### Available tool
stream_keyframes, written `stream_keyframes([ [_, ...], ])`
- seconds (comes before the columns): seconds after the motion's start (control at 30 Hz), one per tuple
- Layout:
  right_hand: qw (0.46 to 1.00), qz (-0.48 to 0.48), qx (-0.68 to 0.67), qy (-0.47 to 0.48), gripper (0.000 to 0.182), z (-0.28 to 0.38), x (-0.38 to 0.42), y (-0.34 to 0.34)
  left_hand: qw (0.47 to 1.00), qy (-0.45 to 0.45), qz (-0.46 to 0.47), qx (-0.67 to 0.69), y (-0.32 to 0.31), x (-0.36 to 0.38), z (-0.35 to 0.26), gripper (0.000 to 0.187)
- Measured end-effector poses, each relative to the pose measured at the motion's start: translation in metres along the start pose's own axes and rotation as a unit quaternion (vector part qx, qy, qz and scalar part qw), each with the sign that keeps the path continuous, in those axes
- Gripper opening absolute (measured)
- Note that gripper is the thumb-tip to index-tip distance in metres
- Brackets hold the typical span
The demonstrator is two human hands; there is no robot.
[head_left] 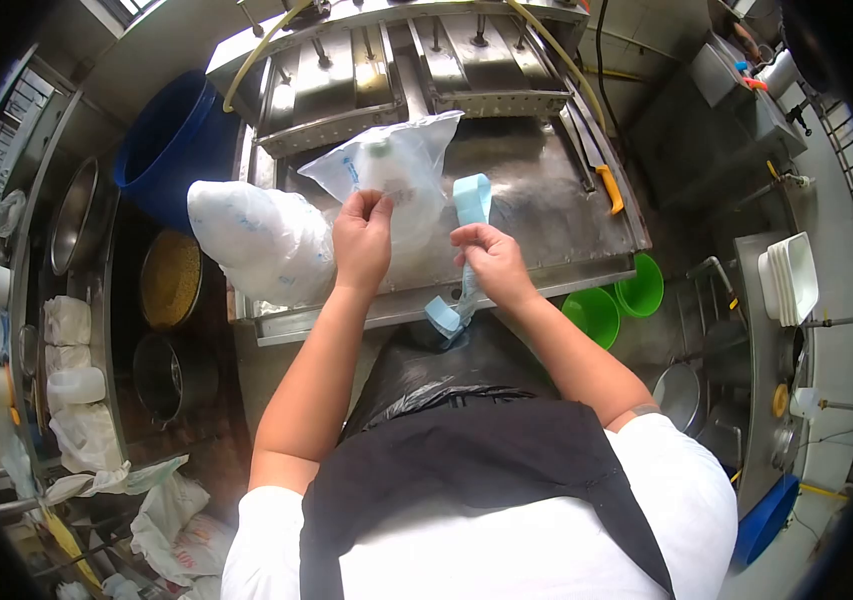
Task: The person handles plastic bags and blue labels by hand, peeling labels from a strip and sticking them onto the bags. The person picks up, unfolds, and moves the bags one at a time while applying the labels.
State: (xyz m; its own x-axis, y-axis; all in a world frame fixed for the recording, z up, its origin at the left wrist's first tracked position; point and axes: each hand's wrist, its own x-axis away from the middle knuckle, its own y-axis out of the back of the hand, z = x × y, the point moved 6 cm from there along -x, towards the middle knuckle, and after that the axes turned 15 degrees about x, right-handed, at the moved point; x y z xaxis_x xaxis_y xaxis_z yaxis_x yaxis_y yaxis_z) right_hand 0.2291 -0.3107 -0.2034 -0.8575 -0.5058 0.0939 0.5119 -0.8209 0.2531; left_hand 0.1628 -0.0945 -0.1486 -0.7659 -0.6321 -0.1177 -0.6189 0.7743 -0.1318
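My left hand (362,240) is closed, its thumb and fingers pinching the near edge of a clear plastic bag (416,165) with blue print. Pale blue ribbon-like strips (471,192) are held between the fingers of my right hand (491,262); one loop rises above the hand and another end (443,316) hangs below it. Left of my left hand, a bulky white plastic bundle (256,235) with blue print lies on the metal worktable (536,225).
An orange-handled knife (609,188) lies at the table's right side. Green buckets (591,317) stand beyond its near right corner. At the left are a blue barrel (171,145) and a pot of yellowish contents (171,280). Metal trays (331,130) line the table's back.
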Motion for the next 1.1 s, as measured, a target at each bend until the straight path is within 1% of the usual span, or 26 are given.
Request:
stream_keyframes([
  [0.07,1.0,0.008,0.012,0.028,0.026,0.002,-0.001,-0.003,0.999,-0.036,-0.001,-0.009,0.0,-0.006,0.004,0.014],
  [0.2,0.999,0.013,0.023,0.034,0.022,-0.001,-0.006,-0.009,0.998,-0.056,-0.026,-0.019,0.001,-0.009,0.014,0.015],
  [0.27,0.987,-0.042,0.126,0.09,0.021,0.013,-0.012,-0.006,0.996,-0.076,-0.043,-0.035,0.001,-0.009,0.013,0.016],
  [0.3,0.987,-0.042,0.127,0.092,0.021,0.02,-0.015,-0.008,0.995,-0.077,-0.043,-0.034,0.0,-0.009,0.013,0.016],
  [0.37,0.966,-0.109,0.18,0.153,0.027,0.047,-0.019,-0.007,0.994,-0.086,-0.048,-0.048,0.0,-0.009,0.012,0.017],
  [0.4,0.958,-0.128,0.194,0.168,0.033,0.056,-0.023,-0.008,0.994,-0.087,-0.047,-0.047,-0.001,-0.009,0.013,0.017],
  [0.43,0.958,-0.13,0.194,0.169,0.033,0.06,-0.03,-0.011,0.994,-0.085,-0.049,-0.052,-0.001,-0.01,0.014,0.017],
  [0.5,0.946,-0.179,0.208,0.172,0.041,0.068,-0.043,-0.011,0.993,-0.086,-0.05,-0.057,-0.002,-0.012,0.015,0.018],
  [0.53,0.944,-0.195,0.203,0.173,0.049,0.063,-0.054,-0.012,0.994,-0.08,-0.051,-0.058,-0.002,-0.012,0.015,0.018],
  [0.57,0.943,-0.196,0.202,0.175,0.049,0.058,-0.066,-0.014,0.994,-0.075,-0.054,-0.059,-0.002,-0.012,0.015,0.018],
  [0.63,0.96,-0.193,0.159,0.128,0.051,0.039,-0.093,-0.016,0.992,-0.094,-0.049,-0.063,-0.001,-0.011,0.014,0.017],
  [0.67,0.968,-0.145,0.136,0.152,0.052,0.033,-0.101,-0.019,0.991,-0.11,-0.043,-0.068,-0.001,-0.011,0.013,0.016],
  [0.7,0.968,-0.143,0.136,0.154,0.052,0.037,-0.1,-0.017,0.99,-0.112,-0.045,-0.068,0.001,-0.012,0.014,0.016],
  [0.77,0.995,0.004,0.056,0.083,0.049,0.032,-0.102,-0.029,0.993,-0.098,-0.048,-0.042,0.004,-0.015,0.019,0.015],
  [0.8,0.99,-0.026,0.083,0.114,0.037,0.032,-0.101,-0.028,0.993,-0.099,-0.05,-0.041,0.004,-0.015,0.019,0.015],
  [0.83,0.989,-0.025,0.084,0.115,0.037,0.03,-0.102,-0.029,0.994,-0.095,-0.05,-0.034,0.003,-0.015,0.019,0.015],
  [0.9,0.996,0.004,0.061,0.066,0.022,0.022,-0.104,-0.033,0.994,-0.09,-0.052,-0.026,0.004,-0.014,0.019,0.014],
  [1.0,0.997,0.009,0.033,0.062,0.018,0.024,-0.101,-0.037,0.996,-0.074,-0.039,-0.032,0.006,-0.015,0.022,0.014],
  [1.07,0.997,0.009,0.033,0.064,0.018,0.027,-0.099,-0.037,0.993,-0.104,-0.038,-0.05,0.007,-0.017,0.022,0.014],
  [1.1,0.997,0.01,0.034,0.065,0.017,0.027,-0.098,-0.037,0.993,-0.103,-0.038,-0.05,0.008,-0.017,0.023,0.014],
])
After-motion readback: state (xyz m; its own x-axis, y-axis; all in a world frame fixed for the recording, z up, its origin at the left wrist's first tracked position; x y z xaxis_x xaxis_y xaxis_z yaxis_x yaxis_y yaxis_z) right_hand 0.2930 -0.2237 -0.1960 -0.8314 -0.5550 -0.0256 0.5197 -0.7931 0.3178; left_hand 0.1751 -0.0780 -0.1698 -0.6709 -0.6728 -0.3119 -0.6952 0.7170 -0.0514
